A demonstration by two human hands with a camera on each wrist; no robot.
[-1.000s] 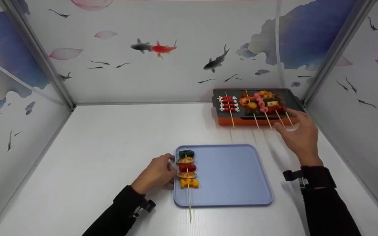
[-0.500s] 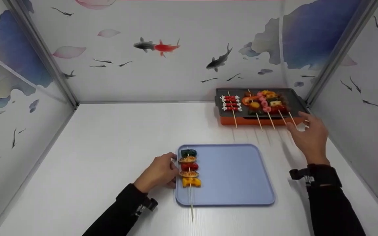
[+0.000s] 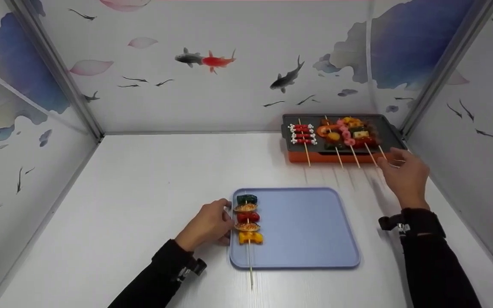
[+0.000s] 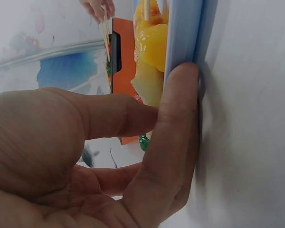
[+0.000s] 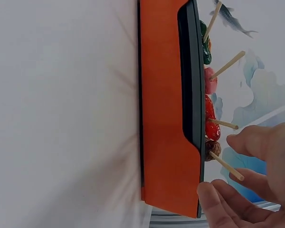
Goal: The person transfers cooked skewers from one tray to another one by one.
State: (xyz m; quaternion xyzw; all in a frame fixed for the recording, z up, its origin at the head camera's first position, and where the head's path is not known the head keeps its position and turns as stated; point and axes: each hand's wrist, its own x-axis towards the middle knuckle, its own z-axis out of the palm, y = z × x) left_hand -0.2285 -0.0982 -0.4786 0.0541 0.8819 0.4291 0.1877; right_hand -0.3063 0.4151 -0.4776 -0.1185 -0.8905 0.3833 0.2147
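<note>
In the head view my left hand [image 3: 206, 224] holds the left rim of a blue tray [image 3: 306, 231]. The left wrist view shows its thumb at the rim and a finger along the outer side. On the tray's left side lies a skewer [image 3: 247, 217] with green, red, yellow and shell-like pieces, its stick over the front rim. At the grill's front right corner, my right hand [image 3: 407, 177] has thumb and fingers spread around the bare end of the rightmost skewer [image 5: 228, 167], which carries a brown ball. A gap shows between thumb and fingers in the right wrist view.
An orange grill [image 3: 336, 157] with a dark plate stands at the back right near the corner. A red-and-white skewer [image 3: 302, 134] and several other loaded skewers [image 3: 349, 132] lie on it, sticks toward me. Patterned walls [image 3: 229, 94] enclose the back and sides.
My right hand has shifted a little right along the grill's front, to the rightmost stick. My left hand stays at the tray rim. The head view has tilted slightly.
</note>
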